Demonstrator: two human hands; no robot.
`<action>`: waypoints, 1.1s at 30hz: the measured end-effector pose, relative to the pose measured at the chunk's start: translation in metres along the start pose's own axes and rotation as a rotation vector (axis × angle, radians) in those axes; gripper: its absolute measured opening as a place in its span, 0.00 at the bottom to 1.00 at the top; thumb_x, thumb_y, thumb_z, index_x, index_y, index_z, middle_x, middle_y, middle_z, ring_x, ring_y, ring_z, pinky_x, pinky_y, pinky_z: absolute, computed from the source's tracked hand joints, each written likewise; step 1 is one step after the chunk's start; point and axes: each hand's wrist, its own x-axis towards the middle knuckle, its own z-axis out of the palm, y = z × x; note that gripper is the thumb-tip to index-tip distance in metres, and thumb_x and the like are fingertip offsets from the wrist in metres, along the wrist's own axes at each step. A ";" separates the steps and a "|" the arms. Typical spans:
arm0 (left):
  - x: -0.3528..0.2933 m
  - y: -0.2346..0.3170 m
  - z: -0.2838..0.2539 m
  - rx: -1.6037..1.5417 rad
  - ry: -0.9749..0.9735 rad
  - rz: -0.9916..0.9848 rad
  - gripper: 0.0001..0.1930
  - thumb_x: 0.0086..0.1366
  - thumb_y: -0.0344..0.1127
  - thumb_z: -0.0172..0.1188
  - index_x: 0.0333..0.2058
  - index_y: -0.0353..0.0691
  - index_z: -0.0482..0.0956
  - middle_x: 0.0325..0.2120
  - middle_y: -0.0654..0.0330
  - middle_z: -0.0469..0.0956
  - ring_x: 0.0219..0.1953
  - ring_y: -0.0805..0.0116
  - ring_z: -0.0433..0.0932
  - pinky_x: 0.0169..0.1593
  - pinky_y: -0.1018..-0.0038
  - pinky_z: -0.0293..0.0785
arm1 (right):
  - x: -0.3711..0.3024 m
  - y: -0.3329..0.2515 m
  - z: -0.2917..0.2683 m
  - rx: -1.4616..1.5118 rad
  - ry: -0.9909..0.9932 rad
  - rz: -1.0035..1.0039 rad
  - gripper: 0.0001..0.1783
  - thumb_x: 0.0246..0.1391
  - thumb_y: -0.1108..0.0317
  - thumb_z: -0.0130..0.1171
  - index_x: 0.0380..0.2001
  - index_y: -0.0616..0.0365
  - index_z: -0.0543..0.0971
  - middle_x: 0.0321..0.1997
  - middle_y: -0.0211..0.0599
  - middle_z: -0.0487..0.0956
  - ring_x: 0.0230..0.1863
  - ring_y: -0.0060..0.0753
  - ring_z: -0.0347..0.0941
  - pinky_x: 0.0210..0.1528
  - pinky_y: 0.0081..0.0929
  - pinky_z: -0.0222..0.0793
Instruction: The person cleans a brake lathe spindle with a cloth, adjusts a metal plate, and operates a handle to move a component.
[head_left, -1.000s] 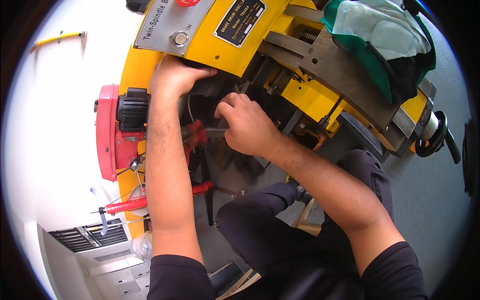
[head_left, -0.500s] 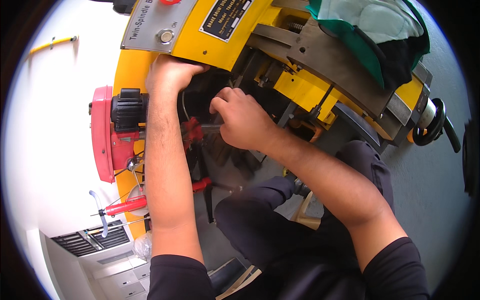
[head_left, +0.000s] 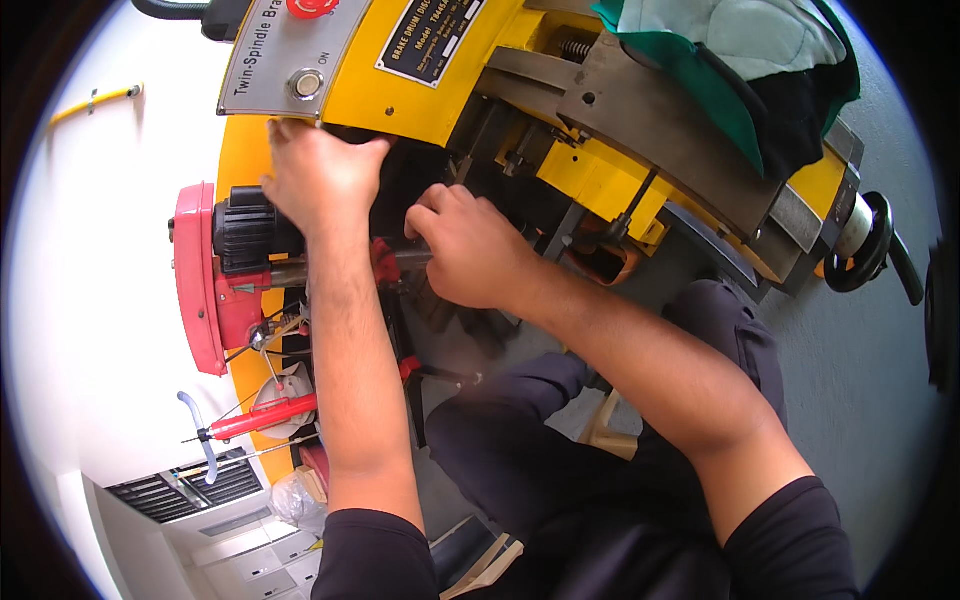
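Note:
Under the lower edge of a yellow brake lathe (head_left: 420, 100), my left hand (head_left: 325, 180) reaches up with the thumb apart from the fingers. Its fingertips touch or pass just below the grey control panel (head_left: 285, 70); they are partly hidden and slightly blurred. The panel carries a red button (head_left: 312, 5) and a round metal push button (head_left: 305, 84). To the right, my right hand (head_left: 470, 245) is closed in front of the dark opening beneath the machine, fingers curled in. What it holds, if anything, is hidden.
A red drill press (head_left: 200, 280) with a black motor (head_left: 245, 230) stands at the left. Green-and-white work gloves (head_left: 730, 50) lie on the lathe's metal slide (head_left: 640, 110). A black handwheel (head_left: 865, 240) sticks out at the right. My knees are bent close below the machine.
My left hand has come down and slightly out from beneath the panel, showing more of its fingers. The right hand has shifted slightly left and stays curled. The view has moved a little.

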 end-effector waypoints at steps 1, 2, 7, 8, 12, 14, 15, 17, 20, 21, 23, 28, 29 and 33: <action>0.004 0.002 -0.013 -0.032 -0.065 -0.079 0.50 0.40 0.60 0.84 0.56 0.32 0.75 0.54 0.47 0.81 0.57 0.47 0.81 0.57 0.47 0.76 | -0.001 0.004 -0.002 0.005 0.008 0.007 0.19 0.41 0.78 0.58 0.41 0.56 0.79 0.48 0.44 0.76 0.52 0.52 0.73 0.50 0.44 0.72; 0.001 -0.001 -0.021 -0.053 -0.145 -0.161 0.50 0.39 0.59 0.84 0.56 0.32 0.75 0.54 0.47 0.81 0.58 0.47 0.80 0.59 0.47 0.75 | -0.001 0.004 0.001 0.006 0.002 0.015 0.19 0.41 0.78 0.58 0.41 0.56 0.79 0.48 0.44 0.76 0.52 0.52 0.73 0.50 0.44 0.72; 0.019 -0.035 0.012 -0.264 -0.327 -0.111 0.51 0.38 0.60 0.84 0.57 0.32 0.76 0.48 0.46 0.85 0.52 0.47 0.84 0.55 0.55 0.80 | 0.000 -0.002 0.012 -0.003 -0.036 -0.009 0.18 0.42 0.78 0.57 0.41 0.56 0.79 0.47 0.43 0.76 0.52 0.54 0.73 0.51 0.46 0.72; 0.019 -0.037 0.023 -0.265 -0.371 -0.078 0.50 0.40 0.60 0.84 0.56 0.34 0.76 0.49 0.47 0.85 0.53 0.48 0.84 0.56 0.53 0.79 | -0.001 -0.004 0.013 0.005 -0.043 -0.019 0.18 0.42 0.78 0.57 0.41 0.56 0.79 0.47 0.43 0.76 0.52 0.54 0.73 0.51 0.46 0.72; 0.006 -0.003 0.012 -0.128 -0.304 -0.058 0.46 0.43 0.58 0.83 0.54 0.35 0.75 0.49 0.48 0.83 0.54 0.50 0.82 0.55 0.48 0.78 | -0.007 -0.004 0.010 -0.011 -0.119 -0.007 0.16 0.44 0.76 0.59 0.41 0.57 0.79 0.48 0.44 0.77 0.53 0.52 0.73 0.53 0.47 0.72; 0.000 -0.002 0.003 0.004 -0.048 -0.035 0.47 0.42 0.57 0.83 0.54 0.33 0.74 0.50 0.47 0.82 0.53 0.50 0.82 0.53 0.48 0.78 | -0.010 -0.003 0.010 -0.030 -0.131 -0.010 0.16 0.45 0.74 0.61 0.41 0.58 0.79 0.48 0.44 0.77 0.53 0.51 0.74 0.52 0.48 0.73; -0.001 0.002 -0.015 -0.076 -0.084 -0.089 0.48 0.41 0.58 0.84 0.55 0.32 0.73 0.51 0.47 0.81 0.52 0.50 0.82 0.52 0.48 0.78 | -0.013 0.001 0.011 -0.025 -0.103 -0.016 0.16 0.45 0.74 0.61 0.41 0.57 0.79 0.48 0.44 0.77 0.53 0.51 0.74 0.53 0.47 0.73; 0.002 -0.022 -0.002 -0.166 -0.187 -0.167 0.51 0.40 0.59 0.84 0.57 0.31 0.72 0.54 0.47 0.80 0.57 0.50 0.80 0.54 0.47 0.78 | -0.016 0.003 0.010 -0.013 -0.087 -0.019 0.16 0.45 0.74 0.61 0.41 0.57 0.79 0.48 0.44 0.77 0.53 0.51 0.74 0.53 0.47 0.73; -0.004 -0.017 0.014 -0.082 -0.138 -0.101 0.57 0.40 0.59 0.84 0.62 0.30 0.68 0.58 0.44 0.77 0.64 0.48 0.75 0.58 0.42 0.75 | -0.011 0.002 0.003 -0.026 -0.127 -0.011 0.17 0.45 0.75 0.61 0.42 0.56 0.80 0.48 0.44 0.77 0.53 0.51 0.74 0.53 0.47 0.73; -0.006 -0.007 0.016 -0.066 -0.097 -0.044 0.59 0.40 0.60 0.84 0.65 0.31 0.66 0.63 0.41 0.73 0.66 0.46 0.72 0.59 0.37 0.72 | -0.011 0.006 0.001 -0.009 -0.122 0.029 0.17 0.45 0.74 0.61 0.42 0.56 0.80 0.48 0.44 0.77 0.53 0.51 0.74 0.53 0.47 0.73; -0.003 -0.003 0.004 -0.114 -0.096 -0.079 0.59 0.41 0.60 0.84 0.65 0.31 0.65 0.64 0.40 0.71 0.68 0.47 0.71 0.60 0.36 0.70 | -0.009 0.012 0.001 0.000 -0.109 0.071 0.18 0.45 0.74 0.61 0.42 0.55 0.80 0.49 0.44 0.77 0.54 0.51 0.74 0.53 0.47 0.73; -0.018 -0.011 0.021 -0.193 -0.127 -0.143 0.60 0.43 0.61 0.83 0.67 0.33 0.63 0.67 0.38 0.66 0.71 0.45 0.67 0.63 0.32 0.65 | -0.004 0.006 0.006 0.030 -0.099 0.057 0.17 0.45 0.74 0.61 0.42 0.55 0.80 0.49 0.43 0.77 0.55 0.50 0.74 0.55 0.47 0.73; -0.016 -0.004 0.021 -0.107 -0.074 -0.065 0.61 0.42 0.61 0.83 0.67 0.32 0.63 0.67 0.38 0.66 0.70 0.43 0.67 0.63 0.32 0.65 | -0.003 0.009 0.003 0.028 -0.099 0.049 0.17 0.45 0.74 0.61 0.42 0.55 0.80 0.49 0.43 0.77 0.55 0.50 0.74 0.55 0.47 0.73; -0.028 -0.009 0.009 -0.072 0.069 -0.086 0.58 0.40 0.59 0.85 0.64 0.32 0.66 0.63 0.38 0.70 0.67 0.43 0.69 0.62 0.36 0.68 | 0.000 0.018 -0.003 0.029 -0.108 0.072 0.19 0.46 0.73 0.60 0.45 0.55 0.79 0.49 0.44 0.77 0.54 0.52 0.74 0.55 0.47 0.73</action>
